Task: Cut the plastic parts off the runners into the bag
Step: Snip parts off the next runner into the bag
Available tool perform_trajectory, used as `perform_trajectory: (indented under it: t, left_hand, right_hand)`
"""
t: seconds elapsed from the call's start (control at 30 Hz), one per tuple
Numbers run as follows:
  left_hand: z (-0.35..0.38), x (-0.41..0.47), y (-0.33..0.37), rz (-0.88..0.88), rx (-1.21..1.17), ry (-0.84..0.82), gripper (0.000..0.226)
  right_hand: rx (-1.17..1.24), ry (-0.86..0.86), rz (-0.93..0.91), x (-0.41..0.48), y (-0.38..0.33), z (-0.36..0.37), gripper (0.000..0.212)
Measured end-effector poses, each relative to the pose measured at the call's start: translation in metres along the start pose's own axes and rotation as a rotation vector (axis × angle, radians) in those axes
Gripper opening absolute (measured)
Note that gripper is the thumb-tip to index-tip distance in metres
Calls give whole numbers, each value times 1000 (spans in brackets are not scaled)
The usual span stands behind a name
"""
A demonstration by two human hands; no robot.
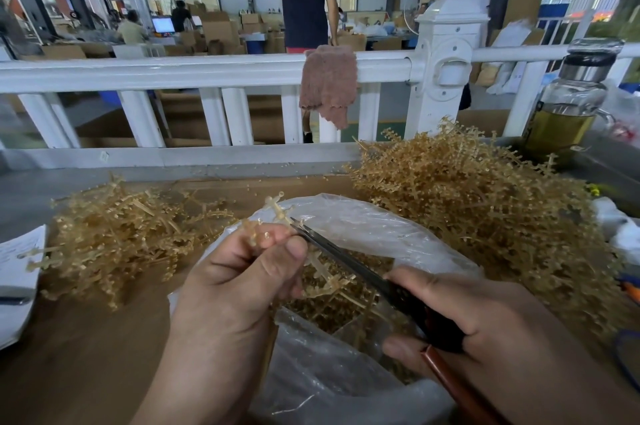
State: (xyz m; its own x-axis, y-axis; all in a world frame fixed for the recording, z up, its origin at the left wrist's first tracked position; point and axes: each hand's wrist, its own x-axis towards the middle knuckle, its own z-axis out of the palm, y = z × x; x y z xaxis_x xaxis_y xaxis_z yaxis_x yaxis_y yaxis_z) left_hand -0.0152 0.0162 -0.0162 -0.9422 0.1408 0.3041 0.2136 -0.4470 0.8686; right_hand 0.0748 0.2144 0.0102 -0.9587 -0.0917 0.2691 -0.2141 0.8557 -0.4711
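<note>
1. Two heaps of amber runners lie on the bench (86, 355): a big, bushy right pile (467, 199) and a thinner left pile (114, 237).
2. One clear bag (363, 227) sits open between them, right in front of the person.
3. One runner (277, 209) is held over the bag's mouth by the left hand (239, 282), whose fingers (273, 237) pinch it near the middle.
4. One pair of scissors (339, 254) is in the right hand (460, 313), fingers curled round the dark handles. The blade tips meet the runner just above the pinch, and the blades look nearly closed.
5. Progress: a layer of cut parts (332, 313) already lies in the bag, too many to count, so the job seems well under way.
6. Remaining: I judge the right pile to be uncut stock, since its branches look full. The left pile looks sparser and may be stripped runners, but I cannot tell for sure. If so, most of the work is yet to do.
7. Also in view: one bottle (571, 102) at the far right, and one cloth (329, 85) draped over the white rail (173, 72).
</note>
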Motion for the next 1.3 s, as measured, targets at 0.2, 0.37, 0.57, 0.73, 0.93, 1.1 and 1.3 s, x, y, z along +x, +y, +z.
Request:
perform_trajectory:
  t: [0.2,0.37,0.57,0.73,0.93,1.1,1.3]
  left_hand:
    - [0,0,-2,-5,-14,-1,43]
    - [0,0,-4,-25,-50,-1,15]
    - [-1,0,-3,-57,-74,4,15]
    - [0,0,-4,-29,-50,-2,15]
    - [0,-1,-4,37,-11,-3,15]
    - [2,0,-4,47,-9,29,15]
    - [2,-1,-5,63,-4,63,14]
  right_hand:
    - [-13,-15,5,0,2,0,51]
    - [-25,-29,7,0,2,4,60]
    - [-12,-9,13,0,3,8,64]
    - [7,4,33,0,5,9,65]
    - [-7,-21,16,1,4,8,59]
    - [-48,30,10,1,2,9,52]
    - [-71,44,25,2,1,11,52]
